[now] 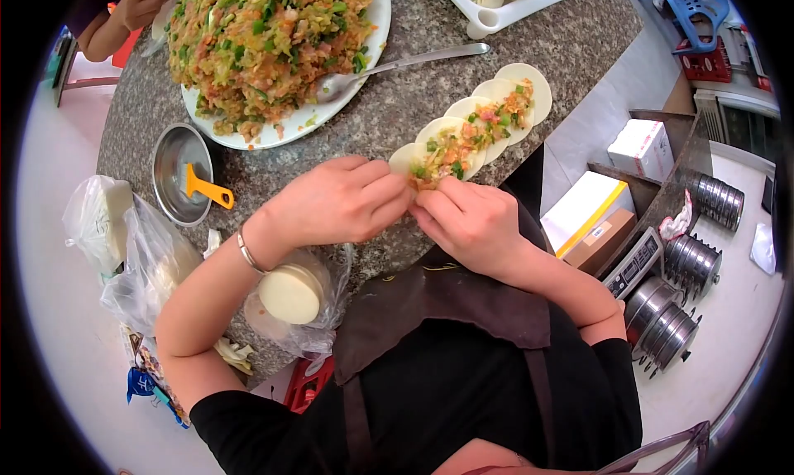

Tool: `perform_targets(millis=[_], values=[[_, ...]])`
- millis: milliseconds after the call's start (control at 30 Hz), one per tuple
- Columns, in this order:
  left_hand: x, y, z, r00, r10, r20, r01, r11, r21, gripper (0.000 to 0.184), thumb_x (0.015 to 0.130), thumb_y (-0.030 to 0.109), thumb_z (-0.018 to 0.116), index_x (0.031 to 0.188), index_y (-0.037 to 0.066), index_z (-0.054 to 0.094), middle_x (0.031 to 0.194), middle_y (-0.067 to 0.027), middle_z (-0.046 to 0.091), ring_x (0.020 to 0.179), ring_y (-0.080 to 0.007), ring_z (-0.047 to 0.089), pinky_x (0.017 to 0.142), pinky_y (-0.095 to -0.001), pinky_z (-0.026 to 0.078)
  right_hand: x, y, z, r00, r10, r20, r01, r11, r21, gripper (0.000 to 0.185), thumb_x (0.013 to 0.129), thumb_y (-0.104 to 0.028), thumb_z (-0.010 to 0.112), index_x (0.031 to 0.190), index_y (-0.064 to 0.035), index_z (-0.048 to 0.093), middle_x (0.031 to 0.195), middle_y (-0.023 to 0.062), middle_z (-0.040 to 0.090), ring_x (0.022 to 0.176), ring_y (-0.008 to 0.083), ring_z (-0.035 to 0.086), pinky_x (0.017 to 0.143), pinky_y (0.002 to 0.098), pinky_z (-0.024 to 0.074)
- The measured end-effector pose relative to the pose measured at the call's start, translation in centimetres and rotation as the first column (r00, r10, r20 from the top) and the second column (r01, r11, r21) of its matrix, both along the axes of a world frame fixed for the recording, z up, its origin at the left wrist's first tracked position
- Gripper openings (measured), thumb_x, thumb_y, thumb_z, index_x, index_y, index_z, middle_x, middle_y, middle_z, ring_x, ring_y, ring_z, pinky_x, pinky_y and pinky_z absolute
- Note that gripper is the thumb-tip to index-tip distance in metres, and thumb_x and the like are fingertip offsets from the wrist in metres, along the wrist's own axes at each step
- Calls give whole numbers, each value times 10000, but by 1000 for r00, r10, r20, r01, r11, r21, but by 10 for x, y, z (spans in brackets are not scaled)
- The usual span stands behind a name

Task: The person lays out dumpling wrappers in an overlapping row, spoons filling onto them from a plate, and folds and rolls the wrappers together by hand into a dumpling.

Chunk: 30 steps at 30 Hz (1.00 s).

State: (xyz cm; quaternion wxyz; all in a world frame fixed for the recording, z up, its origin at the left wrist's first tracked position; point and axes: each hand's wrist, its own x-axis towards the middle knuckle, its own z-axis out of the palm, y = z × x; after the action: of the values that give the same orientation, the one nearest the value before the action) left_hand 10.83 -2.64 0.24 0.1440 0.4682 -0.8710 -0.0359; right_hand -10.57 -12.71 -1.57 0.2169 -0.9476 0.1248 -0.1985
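A row of overlapping round dough wrappers (542,90), topped with a line of chopped vegetable filling (495,121), lies on the speckled stone table. At the row's lower left end, my left hand (343,200) and my right hand (473,227) meet with fingertips pinched at the edge of the last wrapper (404,158). The fingers partly hide that edge. Above my left hand sits a white plate (379,53) heaped with filling (269,45), a metal spoon (430,59) resting on its rim. Stacked wrappers (289,295) lie in a plastic bag below my left wrist.
A metal bowl (169,177) with a yellow-handled scraper (211,191) stands left of my left hand. A white tray (529,2) of folded dumplings is at the top. Another person's hand (145,5) shows at upper left. Boxes (587,210) and metal steamers (657,318) are off to the right.
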Motion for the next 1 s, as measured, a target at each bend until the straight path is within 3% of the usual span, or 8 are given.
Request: perform_targets(millis=[67,467,600,700,800,1000], values=[[1,1,-2,998,37,-58,-38,999,-9,239,746,139,678,971,59,669,894,-17,572,803,-165,623,677,-292,530,0,1,0,1000,-3,-2,3,999,39,171,797,-159,822,881,-118,679,737,9,561,598,189,625,507,326,480],[2,0,-2,998,34,-47,-33,999,17,248,752,128,696,986,60,650,892,-21,576,795,-171,627,654,-299,520,-2,-1,-1,1000,-26,6,25,998,59,220,777,-213,855,879,-123,682,754,12,596,602,200,635,519,328,491],[3,-1,-1,996,46,-80,-43,998,38,270,754,130,706,1009,60,647,897,-25,579,790,-174,628,647,-304,519,-3,-1,1,1000,-10,2,10,997,82,206,775,-192,851,872,-123,683,747,13,594,588,201,628,510,331,485],[3,-3,-1,995,49,-91,-46,998,34,293,750,131,712,1026,58,644,902,-26,580,796,-175,629,647,-305,518,-2,1,-1,999,-37,22,36,999,40,192,840,-224,782,840,-123,619,757,19,548,604,181,626,527,328,480],[3,-2,0,993,63,-97,-59,998,38,295,750,130,712,1028,60,646,921,-29,592,778,-179,632,632,-306,518,-3,0,3,996,-81,35,78,994,72,168,783,-143,832,861,-122,685,710,17,584,557,209,608,500,338,475],[6,1,-2,988,22,-150,-32,997,-65,299,743,114,705,1036,62,672,945,-39,612,731,-177,631,590,-303,518,-3,-3,4,990,-121,66,112,985,128,155,798,-138,828,857,-120,686,699,23,586,548,216,600,499,343,469]])
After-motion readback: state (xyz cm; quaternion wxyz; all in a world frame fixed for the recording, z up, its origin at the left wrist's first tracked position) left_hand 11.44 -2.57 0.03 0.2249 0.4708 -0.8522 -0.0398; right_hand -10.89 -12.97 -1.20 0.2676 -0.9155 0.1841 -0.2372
